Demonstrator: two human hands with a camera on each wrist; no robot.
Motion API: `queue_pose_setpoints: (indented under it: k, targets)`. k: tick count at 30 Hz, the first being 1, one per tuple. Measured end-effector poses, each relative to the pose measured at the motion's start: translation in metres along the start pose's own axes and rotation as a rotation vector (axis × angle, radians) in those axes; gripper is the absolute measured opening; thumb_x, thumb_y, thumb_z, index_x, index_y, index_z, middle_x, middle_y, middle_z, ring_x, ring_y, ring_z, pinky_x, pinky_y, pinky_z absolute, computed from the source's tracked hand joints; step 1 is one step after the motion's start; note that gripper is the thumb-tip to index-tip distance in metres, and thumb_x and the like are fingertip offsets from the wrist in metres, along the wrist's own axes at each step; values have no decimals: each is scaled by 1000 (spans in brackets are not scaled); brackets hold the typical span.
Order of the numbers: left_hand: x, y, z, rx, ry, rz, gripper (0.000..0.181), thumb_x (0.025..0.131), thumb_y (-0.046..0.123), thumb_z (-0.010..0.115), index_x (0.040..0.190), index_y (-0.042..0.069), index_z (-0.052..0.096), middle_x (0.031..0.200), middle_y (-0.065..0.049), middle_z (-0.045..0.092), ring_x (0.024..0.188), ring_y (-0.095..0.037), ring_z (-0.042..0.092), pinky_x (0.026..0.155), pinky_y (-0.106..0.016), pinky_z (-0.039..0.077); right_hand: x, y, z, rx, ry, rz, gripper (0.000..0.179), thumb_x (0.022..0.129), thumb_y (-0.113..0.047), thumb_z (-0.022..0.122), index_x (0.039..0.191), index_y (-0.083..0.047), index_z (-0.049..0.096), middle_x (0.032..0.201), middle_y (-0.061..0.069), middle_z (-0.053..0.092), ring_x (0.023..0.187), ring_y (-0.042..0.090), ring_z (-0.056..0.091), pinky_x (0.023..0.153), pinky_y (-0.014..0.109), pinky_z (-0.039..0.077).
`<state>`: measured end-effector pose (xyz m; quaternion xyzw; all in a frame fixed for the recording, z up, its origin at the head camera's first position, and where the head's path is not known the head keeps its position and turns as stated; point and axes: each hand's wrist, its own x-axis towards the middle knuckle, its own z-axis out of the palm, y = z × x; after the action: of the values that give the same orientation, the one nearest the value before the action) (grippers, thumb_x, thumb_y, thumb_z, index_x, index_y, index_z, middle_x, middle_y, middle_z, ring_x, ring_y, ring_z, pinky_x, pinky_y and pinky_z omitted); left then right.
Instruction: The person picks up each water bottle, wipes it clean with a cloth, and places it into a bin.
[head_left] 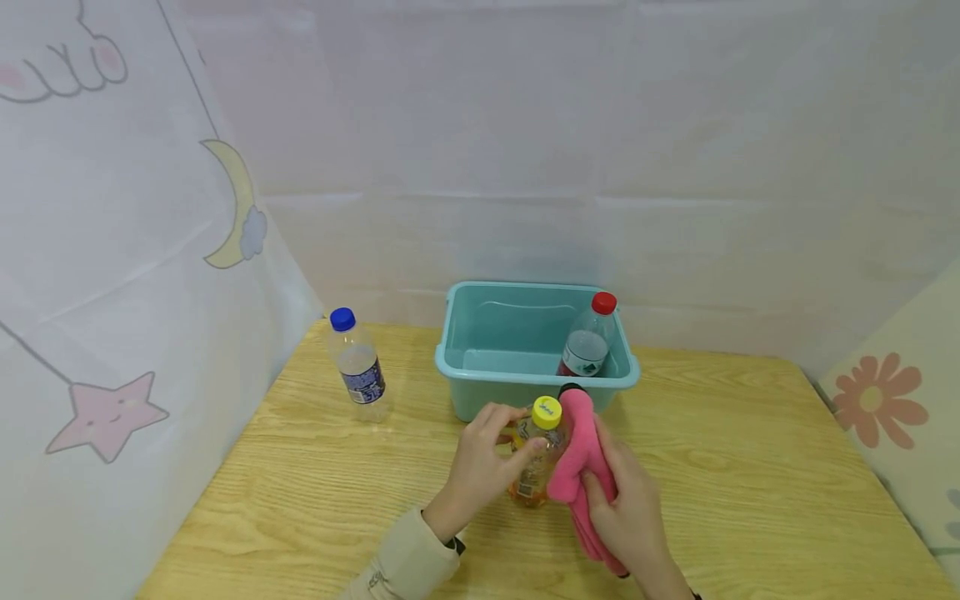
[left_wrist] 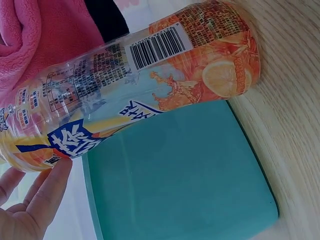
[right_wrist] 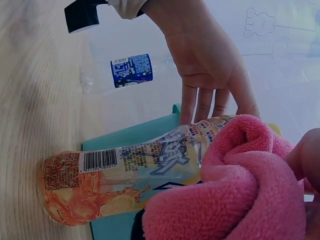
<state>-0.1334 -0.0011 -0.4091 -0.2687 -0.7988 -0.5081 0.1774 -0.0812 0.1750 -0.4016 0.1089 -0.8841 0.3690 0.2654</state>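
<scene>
The left hand (head_left: pixel 483 468) holds a yellow-capped orange drink bottle (head_left: pixel 532 479) near its shoulder, thumb on one side and fingers on the other; the bottle is upright just in front of a turquoise plastic basin (head_left: pixel 480 400) on the wooden desk (head_left: pixel 750 467). The right hand (head_left: pixel 632 510) is clamped on a bunched pink fleece cloth (head_left: pixel 577 458), which lies against or just beside the bottle's upper part; whether the two touch cannot be told for certain. Judging by this, wiping that bottle is the step in hand. A red-capped bottle (head_left: pixel 587 348) leans inside the basin at its right end, cap above the rim, so one bottle seems to be dealt with. The yellow-capped one is outside the basin and looks partway through, while a blue-capped bottle (head_left: pixel 363 375) stands untouched left of the basin, probably left to do.
</scene>
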Motion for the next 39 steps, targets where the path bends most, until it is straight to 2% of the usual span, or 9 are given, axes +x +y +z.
queue_pose_setpoints:
  k: [3,6,12,15,18,21,27,34,39]
  targets:
    - [0,-1,0,-15,-3,2,32,82,25,69,104,5,59,97,-9,57,88,-22,59,67,-25,54,1,-1,1,-15,-10,-45,72,67,18,66,133,-4,45,117,18,56,98,32,57,72,49,52]
    - [-1,-4,0,-47,-20,14,31,83,23,68,106,5,59,98,-11,57,89,-23,59,68,-25,54,1,-1,3,-31,-31,-56,72,68,17,66,133,-5,45,117,17,55,100,34,56,73,49,51]
    - [1,-8,-10,-223,-94,36,23,84,3,63,107,-2,61,101,-18,57,90,-32,59,71,-29,54,3,-2,3,-59,-87,-8,68,72,14,63,134,-5,44,116,16,55,98,33,57,75,51,51]
    - [5,-2,-18,-282,-143,-10,24,84,-1,62,107,-7,59,102,-23,56,92,-36,57,73,-32,54,5,-3,1,-70,-113,7,65,74,13,61,134,-4,44,117,17,54,99,34,56,76,52,50]
    - [8,6,-23,-290,-182,-97,30,84,1,63,111,-8,55,101,-25,54,93,-37,55,75,-33,54,7,-2,0,-68,-128,-3,64,74,13,61,133,-3,44,115,18,54,96,34,57,75,52,50]
    - [9,2,-22,-278,-184,-163,35,83,6,66,114,-5,54,100,-21,55,94,-32,55,76,-30,53,10,0,-1,-58,-136,-27,64,73,14,61,132,-2,45,115,18,54,93,32,59,73,50,51]
    - [4,-20,-11,-239,-158,-156,43,82,16,69,119,1,54,100,-9,55,94,-22,55,73,-25,53,16,7,-1,-50,-163,-70,63,71,15,62,130,-1,48,114,19,55,93,33,59,73,48,52]
    - [5,-21,-10,-268,-198,-210,42,83,18,67,121,5,54,112,-8,55,103,-24,53,77,-30,53,21,10,-3,-49,-189,-81,62,71,16,62,129,-1,49,112,19,56,95,32,59,74,46,52]
    - [8,-16,-11,-315,-226,-272,40,84,10,66,120,2,53,116,-13,56,108,-27,53,81,-37,51,21,11,-1,-44,-168,-86,62,70,17,62,129,-1,50,110,17,58,94,31,60,74,45,52]
